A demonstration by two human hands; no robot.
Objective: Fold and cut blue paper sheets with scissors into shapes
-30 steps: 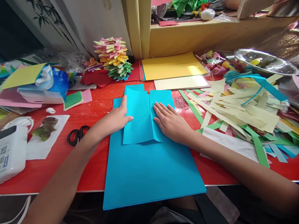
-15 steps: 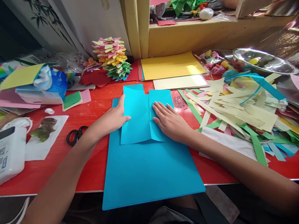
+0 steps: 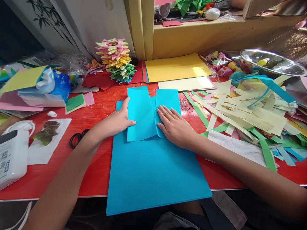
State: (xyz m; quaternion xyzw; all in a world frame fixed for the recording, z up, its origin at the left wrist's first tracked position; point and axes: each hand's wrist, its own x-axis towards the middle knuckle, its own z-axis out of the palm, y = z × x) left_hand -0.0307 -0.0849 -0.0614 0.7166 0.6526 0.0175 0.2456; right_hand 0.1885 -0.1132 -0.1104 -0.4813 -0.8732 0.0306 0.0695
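Observation:
A small piece of blue paper [image 3: 142, 111] lies over a larger stack of blue sheets [image 3: 158, 175] that reaches past the table's front edge. Beside it sits a right-hand blue piece [image 3: 168, 97], set off by a gap at the top; whether the two join lower down I cannot tell. At the left piece's outer edge is my left hand [image 3: 117, 120], thumb on the paper and index finger stretched along the edge, its other fingers mostly hidden. My right hand [image 3: 176, 127] rests flat on the right piece, fingers extended. Black scissors [image 3: 76, 140] lie partly behind my left forearm.
Pale and green paper strips [image 3: 259, 111] are heaped on the right near a metal bowl [image 3: 273, 62]. Yellow sheets [image 3: 177, 68] and a folded-paper stack [image 3: 117, 60] stand at the back. A tissue pack [image 3: 56, 86] and white device [image 3: 11, 159] are on the left.
The small blue pieces have shifted away from me on the larger stack, and the right one has moved slightly right. Both hands stay in nearly the same place.

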